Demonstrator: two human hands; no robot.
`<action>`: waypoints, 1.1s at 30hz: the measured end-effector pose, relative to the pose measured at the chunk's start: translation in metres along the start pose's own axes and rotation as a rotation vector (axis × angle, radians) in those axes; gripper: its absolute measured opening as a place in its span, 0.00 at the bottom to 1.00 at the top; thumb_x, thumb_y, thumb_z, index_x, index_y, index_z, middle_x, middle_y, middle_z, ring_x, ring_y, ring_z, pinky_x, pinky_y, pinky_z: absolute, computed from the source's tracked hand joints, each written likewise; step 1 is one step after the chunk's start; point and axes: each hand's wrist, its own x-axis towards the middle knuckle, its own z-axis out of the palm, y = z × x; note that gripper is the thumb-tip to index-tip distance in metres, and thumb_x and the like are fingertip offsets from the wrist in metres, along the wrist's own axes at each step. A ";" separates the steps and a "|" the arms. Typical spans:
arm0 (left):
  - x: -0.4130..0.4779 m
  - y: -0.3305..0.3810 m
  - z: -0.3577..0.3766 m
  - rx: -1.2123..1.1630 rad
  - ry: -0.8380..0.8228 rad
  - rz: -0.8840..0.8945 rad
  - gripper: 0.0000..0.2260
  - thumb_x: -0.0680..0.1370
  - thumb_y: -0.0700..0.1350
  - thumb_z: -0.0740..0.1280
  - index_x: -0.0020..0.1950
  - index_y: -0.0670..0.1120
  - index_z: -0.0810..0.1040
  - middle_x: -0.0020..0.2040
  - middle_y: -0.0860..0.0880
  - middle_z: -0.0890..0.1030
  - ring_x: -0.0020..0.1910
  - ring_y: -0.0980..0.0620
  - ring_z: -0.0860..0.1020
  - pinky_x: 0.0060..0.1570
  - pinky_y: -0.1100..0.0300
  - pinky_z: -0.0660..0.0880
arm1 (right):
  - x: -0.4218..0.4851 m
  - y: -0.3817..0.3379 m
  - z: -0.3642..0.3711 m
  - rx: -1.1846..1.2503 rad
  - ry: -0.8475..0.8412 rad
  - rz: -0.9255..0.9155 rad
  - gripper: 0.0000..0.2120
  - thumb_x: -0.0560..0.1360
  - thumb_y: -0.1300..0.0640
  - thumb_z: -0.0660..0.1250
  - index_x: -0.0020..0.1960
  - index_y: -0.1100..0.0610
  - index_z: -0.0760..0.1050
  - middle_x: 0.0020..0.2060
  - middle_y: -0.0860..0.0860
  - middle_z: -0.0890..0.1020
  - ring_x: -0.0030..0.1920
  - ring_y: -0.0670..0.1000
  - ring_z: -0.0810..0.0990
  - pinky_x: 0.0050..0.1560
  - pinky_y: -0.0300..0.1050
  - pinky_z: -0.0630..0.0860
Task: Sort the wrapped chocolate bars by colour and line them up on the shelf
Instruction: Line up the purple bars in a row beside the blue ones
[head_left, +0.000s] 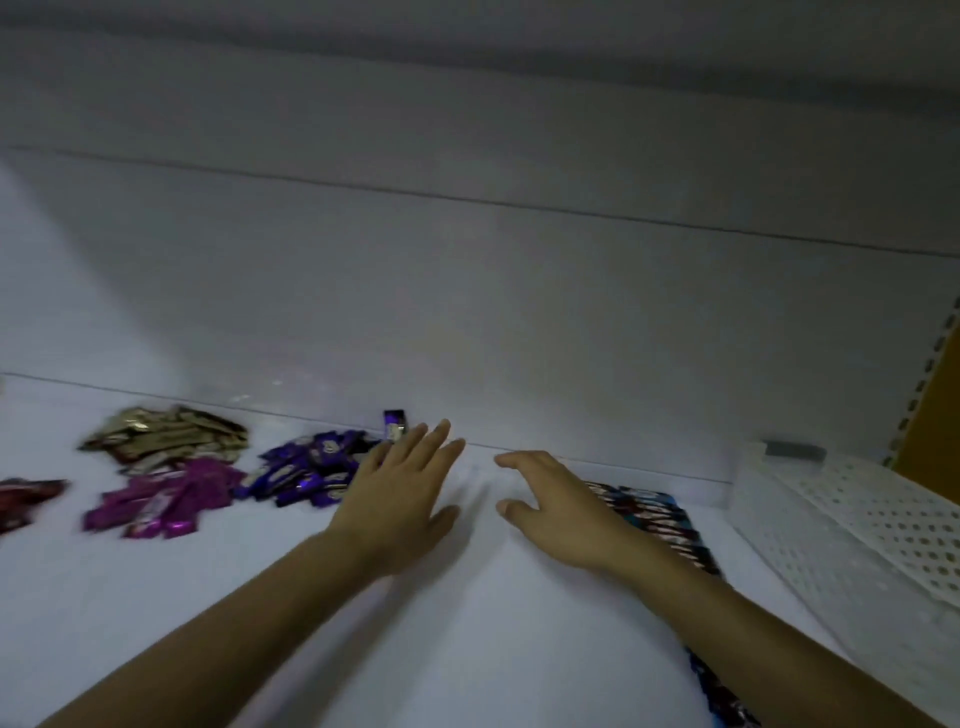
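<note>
Wrapped chocolate bars lie in colour piles on the white shelf (467, 623). A gold pile (166, 434) sits far left at the back, a magenta pile (166, 501) in front of it, a dark purple pile (309, 465) beside them, and a red pile (23, 501) at the left edge. One purple bar (395, 423) stands against the back wall. My left hand (400, 493) hovers flat, fingers straight, just right of the purple pile. My right hand (556, 504) is spread open, holding nothing, over a row of blue-and-dark bars (660, 519) that runs under my forearm.
A white perforated basket (852, 530) stands at the right end of the shelf. The grey back wall (519, 312) rises behind the piles. A perforated upright and a yellow panel (935, 415) close off the right side.
</note>
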 end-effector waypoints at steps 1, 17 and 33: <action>-0.008 -0.013 -0.013 0.038 0.000 -0.016 0.31 0.80 0.59 0.55 0.79 0.53 0.45 0.80 0.53 0.43 0.78 0.52 0.44 0.74 0.51 0.47 | 0.007 -0.011 0.008 0.021 -0.026 -0.005 0.24 0.79 0.52 0.61 0.73 0.51 0.59 0.72 0.49 0.62 0.71 0.49 0.62 0.69 0.40 0.60; -0.110 -0.040 -0.019 -0.235 -0.066 -0.050 0.30 0.79 0.57 0.60 0.78 0.56 0.51 0.79 0.56 0.52 0.75 0.58 0.52 0.70 0.63 0.53 | 0.028 -0.055 0.109 -0.226 0.111 0.034 0.19 0.79 0.43 0.56 0.65 0.50 0.70 0.62 0.51 0.73 0.61 0.53 0.71 0.60 0.47 0.67; 0.005 -0.106 0.042 -0.208 -0.050 -0.127 0.34 0.75 0.63 0.61 0.77 0.57 0.52 0.79 0.53 0.51 0.77 0.51 0.48 0.74 0.43 0.46 | 0.124 -0.041 0.112 0.041 0.284 0.149 0.16 0.77 0.50 0.63 0.65 0.48 0.71 0.59 0.51 0.77 0.59 0.53 0.74 0.58 0.49 0.72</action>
